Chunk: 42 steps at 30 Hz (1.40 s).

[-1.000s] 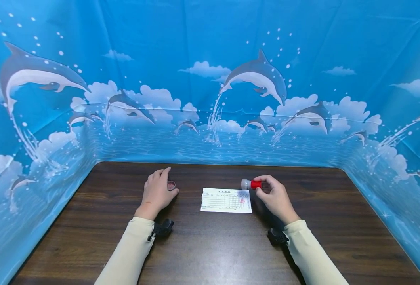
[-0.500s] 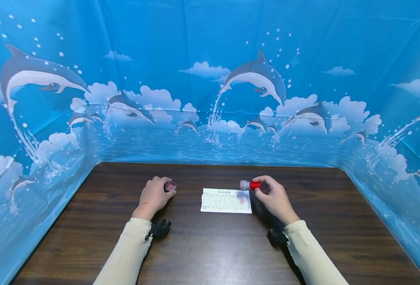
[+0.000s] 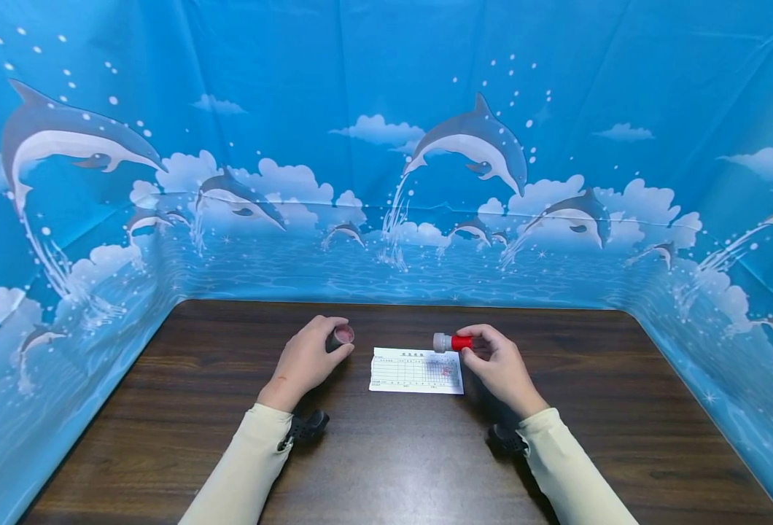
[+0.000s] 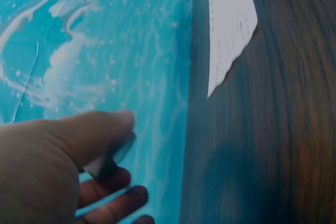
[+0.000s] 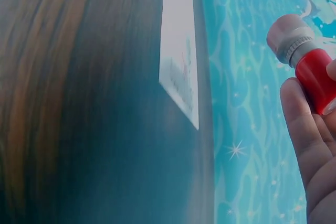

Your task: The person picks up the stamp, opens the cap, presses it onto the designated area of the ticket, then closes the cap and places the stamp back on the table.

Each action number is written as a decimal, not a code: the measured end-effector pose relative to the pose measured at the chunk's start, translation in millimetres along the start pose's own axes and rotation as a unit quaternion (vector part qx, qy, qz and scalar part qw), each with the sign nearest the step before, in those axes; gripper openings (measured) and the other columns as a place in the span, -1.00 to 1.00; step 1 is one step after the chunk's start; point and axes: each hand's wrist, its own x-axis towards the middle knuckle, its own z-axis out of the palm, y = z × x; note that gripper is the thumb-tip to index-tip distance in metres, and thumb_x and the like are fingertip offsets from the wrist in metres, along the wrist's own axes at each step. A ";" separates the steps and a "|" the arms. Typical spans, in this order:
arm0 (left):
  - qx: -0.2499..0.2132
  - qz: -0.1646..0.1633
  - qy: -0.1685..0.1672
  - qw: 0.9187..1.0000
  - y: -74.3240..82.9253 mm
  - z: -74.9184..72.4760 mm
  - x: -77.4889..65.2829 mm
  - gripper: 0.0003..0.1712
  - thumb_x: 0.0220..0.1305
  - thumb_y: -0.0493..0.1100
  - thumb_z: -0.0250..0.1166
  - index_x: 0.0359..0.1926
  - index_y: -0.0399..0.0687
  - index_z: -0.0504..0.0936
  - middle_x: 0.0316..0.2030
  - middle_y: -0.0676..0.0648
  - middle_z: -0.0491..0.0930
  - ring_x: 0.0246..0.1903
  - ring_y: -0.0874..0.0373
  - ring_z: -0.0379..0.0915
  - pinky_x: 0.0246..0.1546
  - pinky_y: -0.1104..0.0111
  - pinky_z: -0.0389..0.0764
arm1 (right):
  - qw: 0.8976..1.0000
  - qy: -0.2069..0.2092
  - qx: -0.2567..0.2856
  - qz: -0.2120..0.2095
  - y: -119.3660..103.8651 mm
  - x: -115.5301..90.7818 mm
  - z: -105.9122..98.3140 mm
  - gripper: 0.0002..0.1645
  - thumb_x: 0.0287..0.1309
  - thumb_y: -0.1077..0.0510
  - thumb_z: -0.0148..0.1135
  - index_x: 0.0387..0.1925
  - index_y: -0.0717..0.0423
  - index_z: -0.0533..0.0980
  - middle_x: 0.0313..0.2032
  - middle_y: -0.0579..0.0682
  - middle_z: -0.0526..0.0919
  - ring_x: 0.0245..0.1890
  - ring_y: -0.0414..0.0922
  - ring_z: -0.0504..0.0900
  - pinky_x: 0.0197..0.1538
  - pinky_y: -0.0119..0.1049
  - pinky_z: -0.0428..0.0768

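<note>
My right hand (image 3: 503,367) pinches a red stamp (image 3: 461,343) by its red barrel, thumb and fingers on opposite sides. In the right wrist view its clear, ribbed head (image 5: 290,38) points away from the fingers. It lies sideways above the top right corner of a printed paper form (image 3: 405,373) that bears a red mark near its right side. To the left of the form, my left hand (image 3: 303,364) holds a small dark round cap (image 3: 342,335) between thumb and fingers. The cap's reddish open end faces right; the fingers partly hide its body.
The dark wooden table (image 3: 386,452) runs back to a blue dolphin-print curtain (image 3: 373,266), which also rises along both sides. A black wrist strap with a camera (image 3: 309,426) sits on the left sleeve, and another one (image 3: 507,440) on the right.
My left hand has lifted the cap and carried it right, closer to the form. My right hand has shifted slightly left with the stamp. The form has stayed put.
</note>
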 end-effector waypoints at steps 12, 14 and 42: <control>-0.033 0.041 -0.032 0.998 37.0 2.2 -5.7 -0.37 0.34 0.03 0.46 0.35 -0.03 0.54 0.15 -0.05 0.68 0.09 0.05 0.63 0.11 0.07 0.66 | 0.999 -0.014 0.026 -0.030 -11.0 -3.6 10.8 -0.63 0.23 0.43 0.33 0.04 0.10 0.64 -0.12 0.07 0.72 -0.20 -0.06 0.65 -0.09 -0.35 0.72; -0.036 0.043 -0.029 0.998 40.4 2.9 -6.3 -0.39 0.29 0.06 0.50 0.28 -0.01 0.56 0.06 -0.02 0.71 -0.04 0.10 0.64 -0.01 0.12 0.70 | 0.999 -0.015 0.031 -0.031 -13.0 -4.2 12.0 -0.62 0.23 0.43 0.33 0.04 0.09 0.64 -0.13 0.06 0.72 -0.21 -0.06 0.66 -0.10 -0.36 0.73; -0.078 0.178 -0.001 0.981 56.2 8.0 -12.6 -0.31 0.16 0.03 0.59 0.31 0.06 0.62 -0.10 0.06 0.64 -0.28 0.19 0.57 -0.27 0.45 0.68 | 0.989 -0.062 0.104 -0.088 -33.8 -11.5 22.1 -0.60 0.28 0.41 0.32 0.08 0.01 0.64 0.02 0.00 0.70 -0.09 0.05 0.69 -0.02 -0.27 0.74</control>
